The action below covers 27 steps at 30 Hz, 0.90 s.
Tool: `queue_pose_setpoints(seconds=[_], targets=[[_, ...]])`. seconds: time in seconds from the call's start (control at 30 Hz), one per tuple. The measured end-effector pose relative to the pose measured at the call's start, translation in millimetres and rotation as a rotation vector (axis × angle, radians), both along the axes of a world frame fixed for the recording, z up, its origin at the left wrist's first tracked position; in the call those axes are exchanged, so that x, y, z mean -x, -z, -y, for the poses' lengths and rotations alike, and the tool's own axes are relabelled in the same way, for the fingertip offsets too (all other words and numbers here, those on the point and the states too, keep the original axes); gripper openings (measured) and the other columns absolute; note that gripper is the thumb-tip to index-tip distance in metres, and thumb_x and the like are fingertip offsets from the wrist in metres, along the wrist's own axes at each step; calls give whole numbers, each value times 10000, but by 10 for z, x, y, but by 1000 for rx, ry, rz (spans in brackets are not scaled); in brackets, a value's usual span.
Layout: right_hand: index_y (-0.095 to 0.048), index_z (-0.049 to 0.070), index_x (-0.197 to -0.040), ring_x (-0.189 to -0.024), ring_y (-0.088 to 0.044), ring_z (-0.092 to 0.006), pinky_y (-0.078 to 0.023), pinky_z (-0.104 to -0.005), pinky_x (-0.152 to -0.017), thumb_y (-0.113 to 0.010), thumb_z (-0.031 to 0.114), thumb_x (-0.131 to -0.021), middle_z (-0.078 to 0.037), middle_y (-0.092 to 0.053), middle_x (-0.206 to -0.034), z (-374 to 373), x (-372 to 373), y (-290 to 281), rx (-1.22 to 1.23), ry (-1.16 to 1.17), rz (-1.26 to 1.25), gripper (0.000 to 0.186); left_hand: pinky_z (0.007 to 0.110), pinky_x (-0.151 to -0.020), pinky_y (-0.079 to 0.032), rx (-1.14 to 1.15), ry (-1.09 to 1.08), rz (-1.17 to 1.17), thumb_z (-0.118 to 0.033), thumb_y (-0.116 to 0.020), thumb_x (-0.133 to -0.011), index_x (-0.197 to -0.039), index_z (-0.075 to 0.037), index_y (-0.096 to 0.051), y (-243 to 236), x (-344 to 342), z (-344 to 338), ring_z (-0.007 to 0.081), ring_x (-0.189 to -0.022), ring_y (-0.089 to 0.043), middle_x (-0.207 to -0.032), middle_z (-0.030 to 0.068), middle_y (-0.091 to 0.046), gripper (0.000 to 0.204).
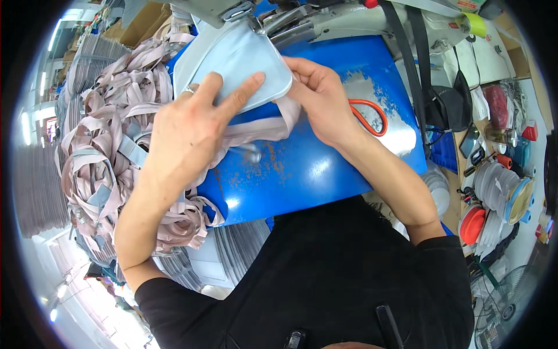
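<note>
A light blue panel with a rounded corner and raised edging lies under the sewing machine's metal presser parts. My left hand presses on top of it, with thumb and fingers apart and a ring on one finger. At the panel's right edge, my right hand pinches the rim between thumb and fingers; the fingertips are partly hidden. A pale pink zipper strip runs from that edge down and left across the blue worktop.
Heaped pink zipper strips fill the left side, beside stacked grey panels. Red-orange-handled scissors lie right of my right hand. Black straps hang beyond. Thread spools and a fan stand at the right.
</note>
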State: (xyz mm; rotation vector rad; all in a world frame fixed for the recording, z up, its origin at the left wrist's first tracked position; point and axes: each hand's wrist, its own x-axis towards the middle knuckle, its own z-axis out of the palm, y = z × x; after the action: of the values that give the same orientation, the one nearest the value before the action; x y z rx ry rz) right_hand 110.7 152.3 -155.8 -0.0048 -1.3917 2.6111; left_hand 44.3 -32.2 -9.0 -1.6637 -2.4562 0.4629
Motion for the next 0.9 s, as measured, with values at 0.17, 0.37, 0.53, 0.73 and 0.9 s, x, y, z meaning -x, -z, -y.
queue_pose_setpoints(seconds=[0.17,0.37,0.53,0.73,0.9], targets=[[-630,-49,-1339,-988,-699,-104,-542,-256,-883,-643,107,-1036,-93,-755,-1126,-15,251,20,1,30,-26,342,394,-598,-572,-36,50,-43,-54,-663,-822,-1389,-258,-685,-72,299,-98,269,-718,-685,-946,86,-598,602],[-659,-73,-1199,-813,-689,-95,-544,-245,-734,-656,59,-1006,-87,-755,-972,14,423,52,68,85,-34,233,424,-642,-550,-41,130,-80,5,-660,-835,-1390,-215,-687,-109,609,-183,310,-710,-660,-927,115,-594,597],[-652,-85,-1188,-836,-705,-111,-567,-274,-762,-646,54,-1011,-110,-763,-989,28,444,77,68,108,-58,226,422,-683,-570,17,99,-178,-3,-638,-855,-1372,-173,-694,-109,506,-284,328,-774,-694,-1001,144,-641,547],[-653,-82,-1189,-821,-707,-106,-573,-260,-744,-646,47,-1012,-114,-764,-1000,23,436,69,76,97,-59,220,444,-665,-577,-46,-12,-144,-10,-635,-842,-1339,-155,-704,45,374,-312,343,-757,-711,-1018,161,-675,523],[-664,-56,-1196,-764,-654,-52,-514,-210,-661,-658,65,-1019,-50,-745,-914,45,410,68,98,101,-18,215,453,-656,-578,-208,-122,-51,-94,-651,-838,-1130,-15,-732,231,79,-623,374,-741,-713,-861,185,-697,314]])
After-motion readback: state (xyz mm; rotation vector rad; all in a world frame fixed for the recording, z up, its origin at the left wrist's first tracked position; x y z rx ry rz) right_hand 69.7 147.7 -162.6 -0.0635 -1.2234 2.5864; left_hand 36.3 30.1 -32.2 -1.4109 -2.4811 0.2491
